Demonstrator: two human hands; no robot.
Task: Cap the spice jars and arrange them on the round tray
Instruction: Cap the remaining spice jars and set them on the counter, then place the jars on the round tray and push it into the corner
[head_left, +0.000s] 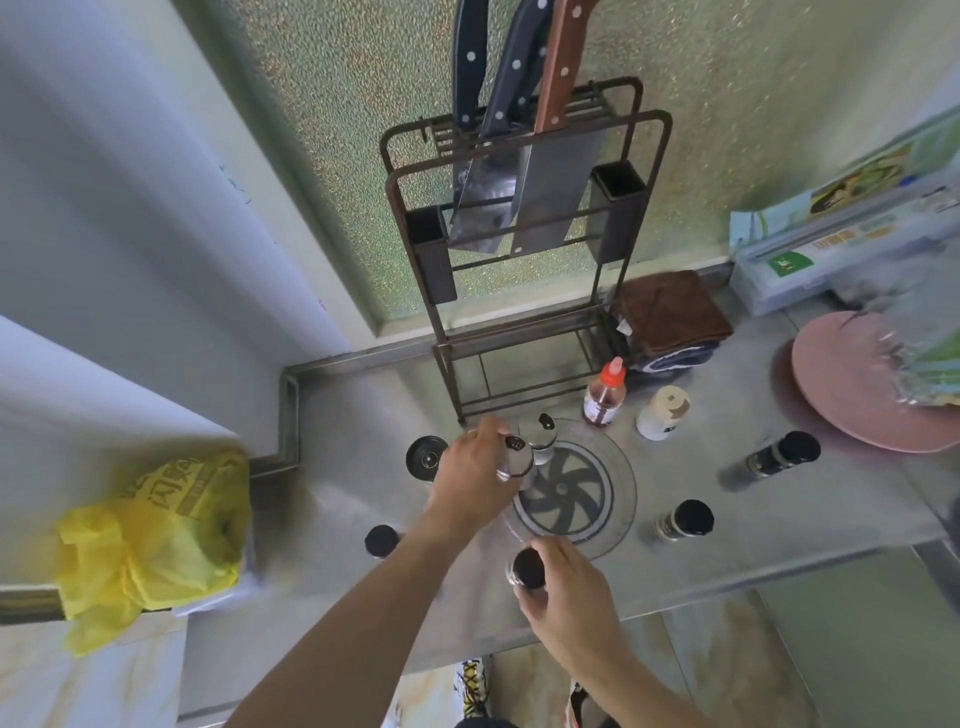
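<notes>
Your left hand (475, 467) grips a steel shaker (514, 457) over the round tray's (618, 512) left rim; your right hand (569, 597) clasps a black-capped jar (527, 569) at its near edge.

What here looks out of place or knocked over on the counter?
One dark-capped jar lies tipped on its side on the counter, right of the round tray, while the other jars stand upright. A loose black lid rests left of the left hand. Nothing looks spilled.
</notes>
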